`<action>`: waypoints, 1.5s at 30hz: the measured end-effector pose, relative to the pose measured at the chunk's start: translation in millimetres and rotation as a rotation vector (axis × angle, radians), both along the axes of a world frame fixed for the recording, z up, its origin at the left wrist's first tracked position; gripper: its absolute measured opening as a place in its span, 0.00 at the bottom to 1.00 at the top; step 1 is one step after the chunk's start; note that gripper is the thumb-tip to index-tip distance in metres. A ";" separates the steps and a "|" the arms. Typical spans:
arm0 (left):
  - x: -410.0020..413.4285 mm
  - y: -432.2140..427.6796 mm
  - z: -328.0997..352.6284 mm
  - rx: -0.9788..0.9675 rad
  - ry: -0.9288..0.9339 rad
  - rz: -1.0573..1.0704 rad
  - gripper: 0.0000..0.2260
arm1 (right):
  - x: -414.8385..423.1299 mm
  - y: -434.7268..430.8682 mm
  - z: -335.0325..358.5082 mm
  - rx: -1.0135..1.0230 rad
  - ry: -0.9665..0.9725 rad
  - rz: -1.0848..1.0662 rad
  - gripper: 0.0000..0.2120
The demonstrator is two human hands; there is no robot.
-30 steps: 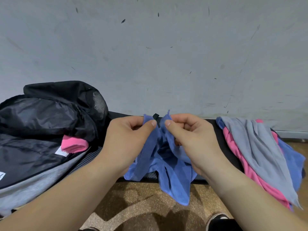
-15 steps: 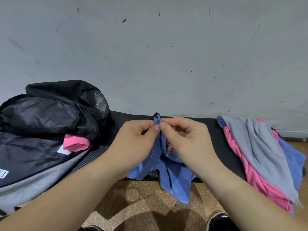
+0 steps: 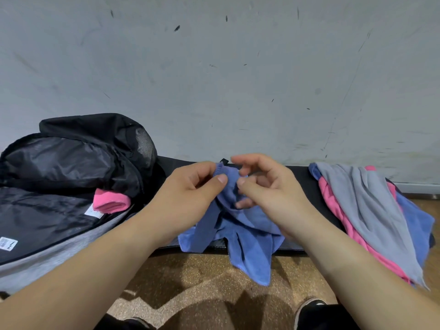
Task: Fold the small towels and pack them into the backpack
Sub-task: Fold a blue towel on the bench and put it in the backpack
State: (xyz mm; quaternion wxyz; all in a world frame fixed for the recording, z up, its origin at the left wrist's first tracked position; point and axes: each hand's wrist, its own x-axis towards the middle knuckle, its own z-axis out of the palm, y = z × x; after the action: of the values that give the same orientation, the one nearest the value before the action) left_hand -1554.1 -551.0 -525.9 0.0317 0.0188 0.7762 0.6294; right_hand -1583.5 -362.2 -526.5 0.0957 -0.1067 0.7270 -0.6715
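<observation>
At centre, over the front edge of the black bench (image 3: 302,177), the blue towel (image 3: 247,234) hangs bunched between both hands, its lower corner drooping toward the floor (image 3: 190,270).

A second ago its two top corners were held apart, one in each hand. They have since been brought together, and the left hand (image 3: 188,194) now pinches the upper hem between thumb and forefinger. The right hand (image 3: 269,191) has loosened: its forefinger is lifted off the cloth and its thumb tip touches the fold. Whether its lower fingers hold any cloth cannot be determined.

Assessment: the first fold is formed but not flattened; the right hand appears free to take a new hold.

The open backpack (image 3: 71,163) lies at left with a rolled pink towel (image 3: 110,202) at its mouth. A pile of unfolded towels (image 3: 364,210) drapes over the bench at right, so most of the work remains.
</observation>
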 end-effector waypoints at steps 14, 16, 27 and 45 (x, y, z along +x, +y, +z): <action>48.1 -16.4 42.9 0.434 -0.036 -0.186 0.07 | 38.7 37.5 15.8 0.173 0.105 0.437 0.14; 52.0 -18.5 45.9 0.459 -0.025 -0.140 0.06 | 43.3 37.0 15.3 0.177 0.031 0.460 0.16; 44.7 -44.9 26.2 0.318 -0.014 0.123 0.13 | 16.3 65.9 -22.3 0.597 -0.084 0.512 0.16; 15.1 -55.4 -7.3 -0.121 -0.007 0.304 0.11 | -17.5 100.7 -28.0 -0.192 -0.305 -0.243 0.08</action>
State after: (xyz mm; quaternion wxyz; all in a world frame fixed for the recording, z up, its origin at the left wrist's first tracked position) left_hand -1539.0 -606.4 -533.2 -0.0600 -0.1029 0.8065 0.5791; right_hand -1601.0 -261.5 -554.5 0.1122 0.0761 0.6444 -0.7526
